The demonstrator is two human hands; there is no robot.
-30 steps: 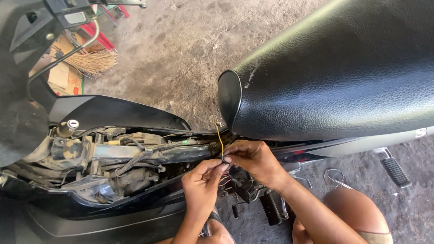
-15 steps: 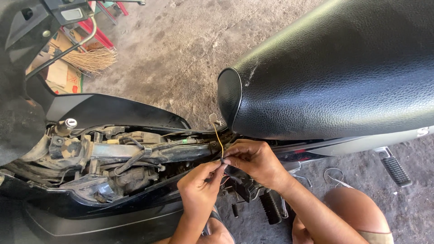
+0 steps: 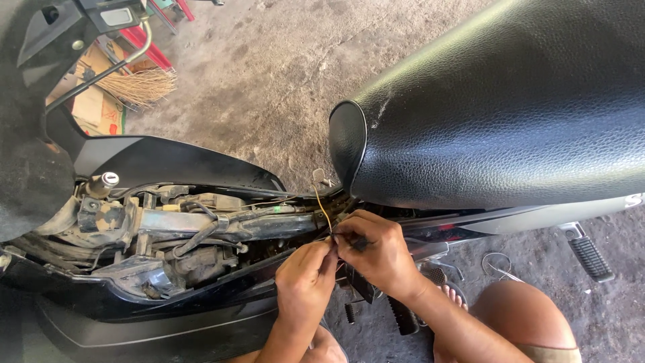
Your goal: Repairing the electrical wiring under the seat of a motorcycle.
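Both hands (image 3: 339, 259) barely shifted, pinching thin yellow wire (image 3: 323, 209).

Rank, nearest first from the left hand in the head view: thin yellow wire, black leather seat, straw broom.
1. Thin yellow wire, at the left hand fingertips.
2. Black leather seat, up and to the right.
3. Straw broom, far upper left on the floor.

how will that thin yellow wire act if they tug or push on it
The yellow wire looks thin and curves on its way up, so it is probably floppy and would bend rather than push. It seems very light. Both the left hand and right hand pinch its lower end, so a hard tug might strain it.
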